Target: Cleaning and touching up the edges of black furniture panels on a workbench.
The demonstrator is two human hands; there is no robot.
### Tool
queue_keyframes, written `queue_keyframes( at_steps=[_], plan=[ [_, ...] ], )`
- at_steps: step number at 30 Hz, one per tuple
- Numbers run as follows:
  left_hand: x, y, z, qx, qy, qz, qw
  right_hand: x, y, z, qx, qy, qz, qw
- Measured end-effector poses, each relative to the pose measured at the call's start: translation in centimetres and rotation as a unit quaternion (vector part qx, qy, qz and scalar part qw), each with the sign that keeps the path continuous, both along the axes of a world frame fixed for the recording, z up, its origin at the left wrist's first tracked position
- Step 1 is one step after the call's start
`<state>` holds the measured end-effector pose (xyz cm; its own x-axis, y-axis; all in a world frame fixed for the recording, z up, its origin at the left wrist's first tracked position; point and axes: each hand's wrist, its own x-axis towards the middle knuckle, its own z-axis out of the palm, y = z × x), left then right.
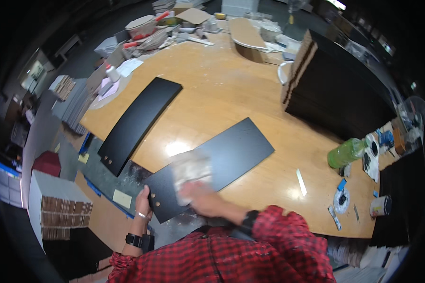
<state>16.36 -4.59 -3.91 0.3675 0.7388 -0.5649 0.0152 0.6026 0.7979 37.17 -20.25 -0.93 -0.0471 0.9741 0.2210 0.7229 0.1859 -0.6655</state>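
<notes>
A flat black panel (241, 147) with two small round holes near its near left end lies slanted across the table, that end jutting past the edge. My left hand (143, 203) is closed on the panel's left end, thumb toward the top. My right hand (200, 197), smeared by motion, presses a whitish cloth (191, 170) against the panel's upper face. A second black panel (141, 118), with similar holes, lies to the left, apart from the first, its lower end past the table edge.
On the right of the wooden table (222, 89) stands a stack of black panels (340, 85). Nearer are a green bottle (345, 153), a white strip (301, 182), a dish with black paste (342, 202) and a can (380, 206). Clutter and buckets (141, 27) crowd the far edge.
</notes>
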Motion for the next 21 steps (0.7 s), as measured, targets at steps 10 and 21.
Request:
queue_keyframes(
  at_steps=[10, 21],
  plan=[
    [0.9, 0.1, 1.5, 0.071, 0.051, -0.007, 0.996, 14.7, -4.2, 10.2, -0.07, 0.705, -0.239, 0.665],
    [-0.5, -1.6, -0.3, 0.023, 0.003, 0.038, 0.999, 12.0, 0.4, 2.1, -0.049, -0.001, -0.257, 0.965]
  ],
)
